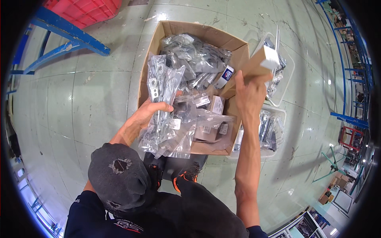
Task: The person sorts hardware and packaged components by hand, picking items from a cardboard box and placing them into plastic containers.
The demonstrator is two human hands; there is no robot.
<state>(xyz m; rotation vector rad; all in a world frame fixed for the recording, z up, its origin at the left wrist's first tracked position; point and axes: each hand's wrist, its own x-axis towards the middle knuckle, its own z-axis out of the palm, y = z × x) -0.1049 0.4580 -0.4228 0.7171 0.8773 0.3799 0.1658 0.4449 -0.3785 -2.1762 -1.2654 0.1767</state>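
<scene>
In my left hand (149, 117) are clear plastic bags (164, 93) of long metal parts, some with punched holes. My fingers close around them over the near left side of a large open cardboard carton (204, 28). Off the carton's right wall, my right hand (251, 93) grips a narrow brown cardboard box (256, 65) with a pale end, its fingers spread along the sides. Inside the carton lie many bagged parts (194, 55), a white-and-blue box (225, 77) and small brown boxes (217, 104) with labels, partly under clear plastic.
To the right of the carton, two pale plastic bins (282, 119) hold bagged metal parts. A blue metal frame (67, 29) and a red crate (85, 10) stand at upper left. Blue shelving (345, 71) lines the far right. My knees are against the carton's near side.
</scene>
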